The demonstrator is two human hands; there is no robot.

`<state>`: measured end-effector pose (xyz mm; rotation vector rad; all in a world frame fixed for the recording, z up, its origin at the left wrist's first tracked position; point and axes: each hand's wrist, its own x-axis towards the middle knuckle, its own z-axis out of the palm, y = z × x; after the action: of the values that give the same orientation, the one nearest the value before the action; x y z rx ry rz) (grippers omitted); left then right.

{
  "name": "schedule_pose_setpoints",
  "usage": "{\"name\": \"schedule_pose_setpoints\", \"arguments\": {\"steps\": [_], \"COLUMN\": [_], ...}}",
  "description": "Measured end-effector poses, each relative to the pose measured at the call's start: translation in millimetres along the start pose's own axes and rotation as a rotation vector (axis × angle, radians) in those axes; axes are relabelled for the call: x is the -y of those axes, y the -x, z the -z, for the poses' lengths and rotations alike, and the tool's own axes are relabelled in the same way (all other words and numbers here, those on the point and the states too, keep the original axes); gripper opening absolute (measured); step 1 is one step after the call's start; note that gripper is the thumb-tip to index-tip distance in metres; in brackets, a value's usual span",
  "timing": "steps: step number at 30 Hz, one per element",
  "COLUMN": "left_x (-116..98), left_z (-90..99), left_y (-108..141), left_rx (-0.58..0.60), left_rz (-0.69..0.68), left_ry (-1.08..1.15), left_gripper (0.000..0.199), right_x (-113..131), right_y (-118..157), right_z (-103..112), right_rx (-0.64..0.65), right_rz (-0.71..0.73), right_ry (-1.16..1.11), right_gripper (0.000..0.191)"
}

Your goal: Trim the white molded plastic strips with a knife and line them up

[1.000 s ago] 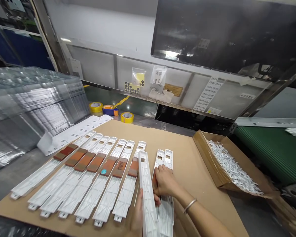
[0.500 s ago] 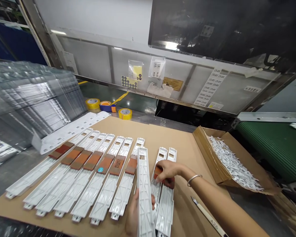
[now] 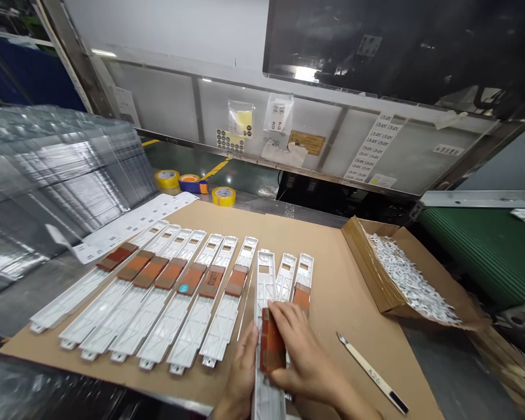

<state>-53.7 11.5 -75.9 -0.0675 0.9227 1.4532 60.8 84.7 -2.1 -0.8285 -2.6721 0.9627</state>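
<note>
Orange-brown strip [image 3: 272, 344] gripped by right fingers [image 3: 291, 321], against white plastic rail [image 3: 265, 280]

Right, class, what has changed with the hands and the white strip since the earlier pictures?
The left hand lowered the white plastic strip flat onto the cardboard; the right hand brought an orange-brown pad down onto it. The other strips in the row stayed put.
</note>
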Motion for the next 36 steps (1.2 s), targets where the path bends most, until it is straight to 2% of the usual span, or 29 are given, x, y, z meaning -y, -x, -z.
{"name": "schedule_pose_setpoints", "arguments": {"steps": [2,7,9,11,13,16,18,22,25,28,31,34,36], "left_x": [2,6,7,7,8,11,13,17,14,-6,-43,-76,-88], "left_z": [-2.8,-6.6,-4.8,-1.4,3.1,11.3,17.4,28.9,32.5,30.2,22.6,11.7,5.4], "left_y": [6,20,25,31,38,48,53,53,49,40,26,3,-18], "left_rx": [0.014,0.216,0.261,0.272,0.265,0.246,0.261,0.197,0.12,0.06,0.049,0.103,0.108], "left_rz": [-0.081,-0.233,-0.278,-0.261,-0.22,-0.194,-0.189,-0.294,-0.332,-0.316,-0.343,-0.411,-0.451], "left_ry": [-0.055,-0.155,-0.172,-0.184,-0.232,-0.32,-0.356,-0.569,-0.558,-0.516,-0.647,-0.761,-0.81], "left_gripper": [0.043,0.052,0.053,0.056,0.057,0.06,0.066,0.059,0.054,0.054,0.054,0.05,0.048], "right_x": [-1,-6,-4,-2,2,13,22,32,21,2,-12,-15,-14], "right_y": [6,14,20,24,26,20,13,0,-5,-5,5,17,22], "right_z": [-14,-26,-25,-25,-27,-40,-53,-76,-82,-80,-82,-101,-119], "right_rx": [-0.03,-0.046,-0.032,-0.016,-0.117,-0.449,-0.575,-0.651,-0.629,-0.672,-0.681,-0.6,-0.59], "right_rz": [-0.002,0.029,0.04,0.056,-0.002,-0.252,-0.358,-0.404,-0.354,-0.319,-0.255,-0.104,-0.021], "right_ry": [0.065,0.138,0.1,-0.04,-0.243,-0.472,-0.553,-0.566,-0.457,-0.312,-0.15,0.017,0.107], "right_gripper": [0.088,0.09,0.092,0.094,0.089,0.066,0.055,0.041,0.036,0.038,0.03,0.022,0.021]}}
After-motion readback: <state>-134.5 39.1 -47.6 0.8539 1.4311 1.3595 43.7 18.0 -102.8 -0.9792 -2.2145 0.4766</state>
